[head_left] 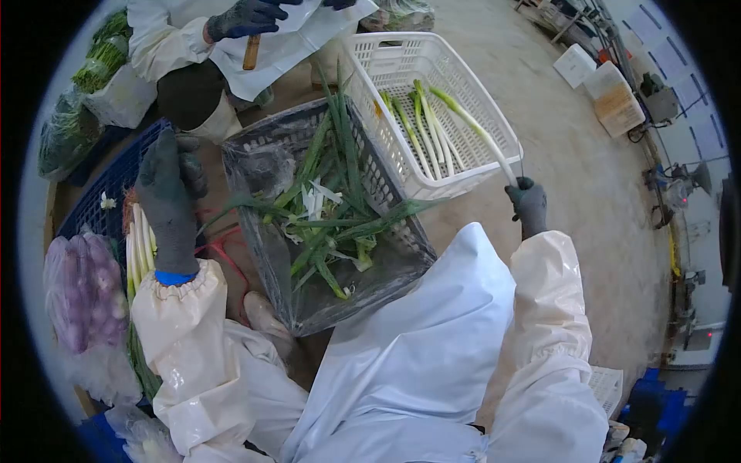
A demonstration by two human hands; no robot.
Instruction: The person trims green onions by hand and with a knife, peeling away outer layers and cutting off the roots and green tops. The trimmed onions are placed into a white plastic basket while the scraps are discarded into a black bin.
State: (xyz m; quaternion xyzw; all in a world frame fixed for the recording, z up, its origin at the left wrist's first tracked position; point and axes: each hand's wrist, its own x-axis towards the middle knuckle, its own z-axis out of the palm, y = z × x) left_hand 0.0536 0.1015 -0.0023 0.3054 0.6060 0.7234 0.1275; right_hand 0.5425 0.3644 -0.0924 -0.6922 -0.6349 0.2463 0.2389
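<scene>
My right hand (529, 207), in a dark glove, is closed round the white end of a leek (478, 131), whose green end reaches over the white crate (509, 143). Several trimmed leeks (434, 143) lie in that crate. My left hand (171, 181), also gloved, is raised at the left, its fingers extended and nothing visible in it. Between my hands stands a dark crate (421, 251) lined with plastic, holding green leaf trimmings (332, 224). Beside my left hand, more leeks (139, 247) lie at the left.
Opposite me, a co-worker's gloved hand (245, 19) is near a wooden handle (252, 52). Bagged purple vegetables (85, 289) lie at the left, bagged greens (68, 135) above them. White boxes (615, 99) stand at the upper right. My apron (401, 347) covers my lap.
</scene>
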